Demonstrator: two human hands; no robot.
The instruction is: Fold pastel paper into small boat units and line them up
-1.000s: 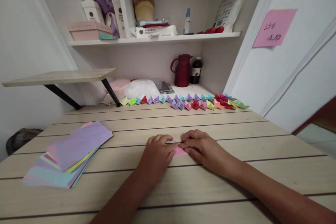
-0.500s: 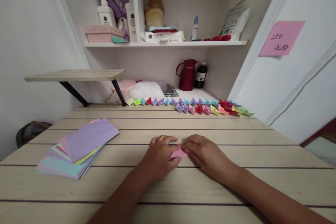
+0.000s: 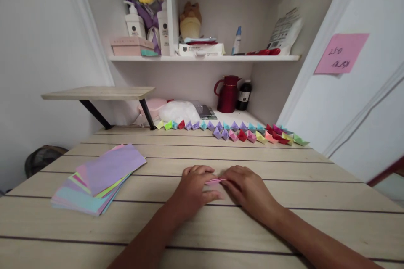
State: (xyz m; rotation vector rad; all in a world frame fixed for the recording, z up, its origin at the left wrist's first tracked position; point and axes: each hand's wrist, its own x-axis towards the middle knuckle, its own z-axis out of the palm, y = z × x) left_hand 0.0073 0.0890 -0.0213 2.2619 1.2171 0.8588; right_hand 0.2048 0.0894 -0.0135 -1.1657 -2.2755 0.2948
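Note:
Between my hands, low over the table, is a small folded piece of pink paper (image 3: 216,181), seen nearly edge-on. My right hand (image 3: 246,185) pinches its right end, with the fingertips partly hidden behind the knuckles. At the left end is my left hand (image 3: 196,187), its fingers stretched along the paper's far side. The left thumb points away from the paper, slightly blurred, with a gap between it and the index finger. To the left lies a fanned stack of coloured paper sheets (image 3: 116,168), a purple one on top.
Rows of small folded paper boats (image 3: 241,135) line the table's back edge. Behind them stand a red thermos jug (image 3: 227,94) and a dark bottle (image 3: 244,95). A raised wooden shelf (image 3: 101,92) on black legs overhangs the back left. A pink note (image 3: 342,53) hangs at right.
My left thumb has come away from the pink paper. The paper has turned from showing its flat face to nearly edge-on. The camera view has tilted up slightly.

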